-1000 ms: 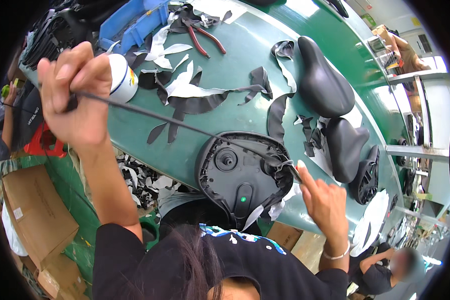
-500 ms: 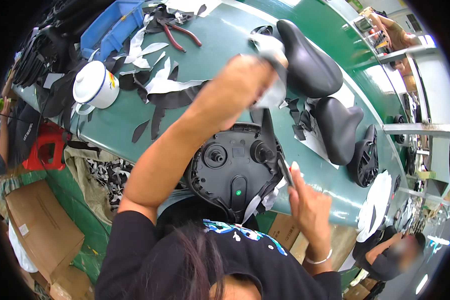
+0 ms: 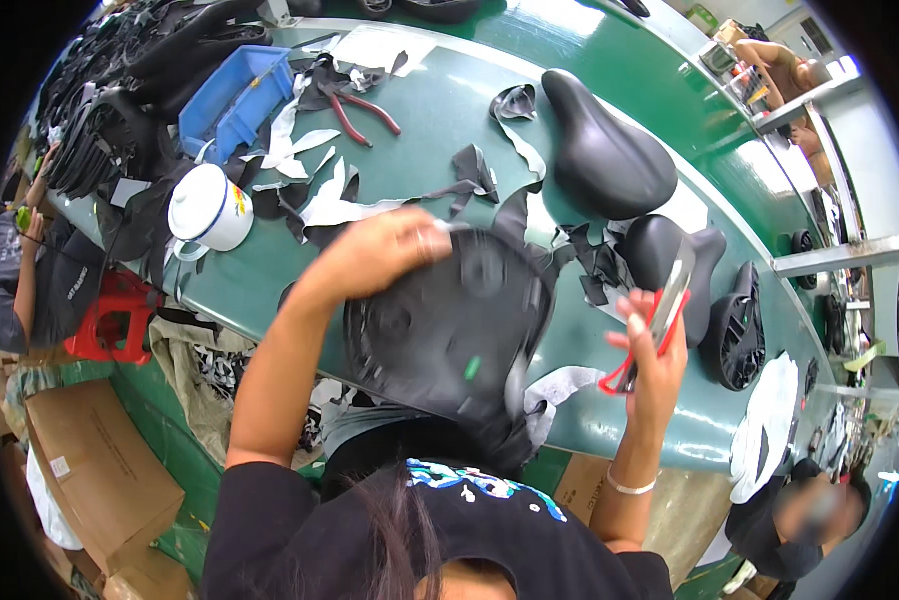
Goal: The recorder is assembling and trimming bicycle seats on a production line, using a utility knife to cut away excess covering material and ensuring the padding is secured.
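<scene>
A black bicycle saddle (image 3: 432,325) lies underside up before me, smeared by motion, with a green dot on its base. My left hand (image 3: 398,248) is closed on its far left rim, the fingertips partly blurred. Loose trim of black and white material (image 3: 560,388) hangs at the saddle's right side. My right hand (image 3: 658,362) is raised off to the right, closed round a pair of scissors (image 3: 673,292) with red handles; the blades point up and away. Cut strips (image 3: 473,178) of black material lie beyond the saddle.
Two finished saddles (image 3: 610,150) and an upturned saddle base (image 3: 738,340) stand on the green table at right. A white enamel mug (image 3: 213,210), a blue bin (image 3: 232,105) and red-handled pliers (image 3: 365,120) are at left. A red stool (image 3: 110,325) and co-workers are beyond the edges.
My left hand has come back toward me from the far side onto the saddle's rim. The saddle has turned. My right hand has lifted the scissors up and right, away from it.
</scene>
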